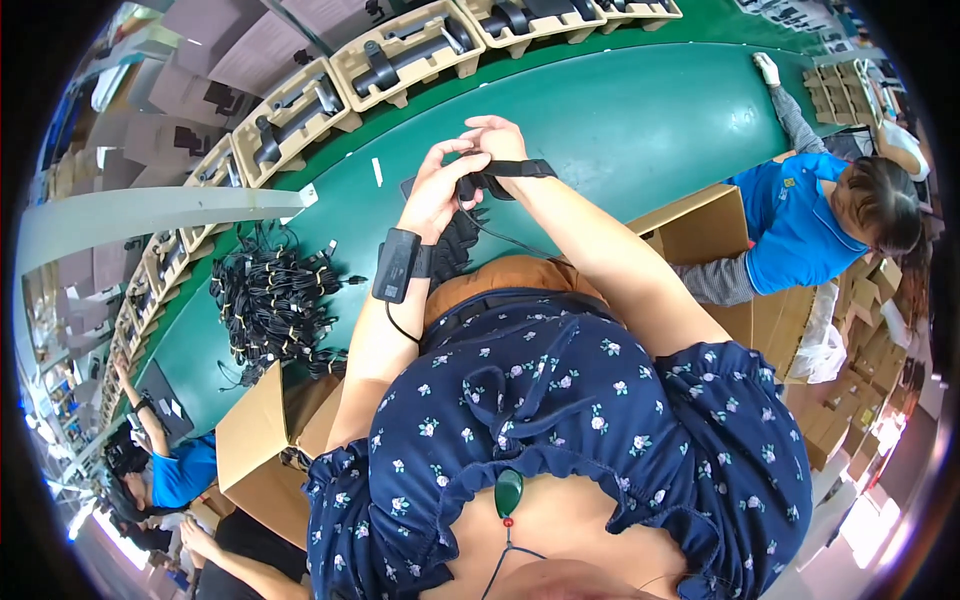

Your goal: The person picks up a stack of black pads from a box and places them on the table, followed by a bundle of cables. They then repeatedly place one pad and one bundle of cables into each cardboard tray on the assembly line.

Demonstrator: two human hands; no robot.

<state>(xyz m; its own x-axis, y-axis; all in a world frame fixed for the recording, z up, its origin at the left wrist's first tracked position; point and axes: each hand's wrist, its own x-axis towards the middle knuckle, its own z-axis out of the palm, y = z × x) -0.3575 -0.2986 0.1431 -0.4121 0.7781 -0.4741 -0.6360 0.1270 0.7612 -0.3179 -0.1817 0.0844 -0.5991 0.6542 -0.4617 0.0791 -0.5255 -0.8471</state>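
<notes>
My left hand (436, 196) reaches across to my right wrist, its thumb and fingers closed on a black wrist strap (522, 170) with a small dark device. A thin black cable runs from there toward my waist. My right hand (497, 138) is raised beside it, fingers loosely stretched, with no object visible in it; some of the fingers are hidden. Around my left wrist sits a black box-shaped device (396, 265) on a band, its cable trailing down the forearm. Below both hands, a dark bundle (460, 243) lies at the table edge, partly covered; I cannot make out its kind.
A heap of bundled black cables (275, 305) lies left on the green table (640, 105). Moulded trays (405, 55) with black parts line the far side. Open cardboard boxes (262, 440) (700, 225) flank me. A co-worker in blue (800, 230) sits right; others are at left.
</notes>
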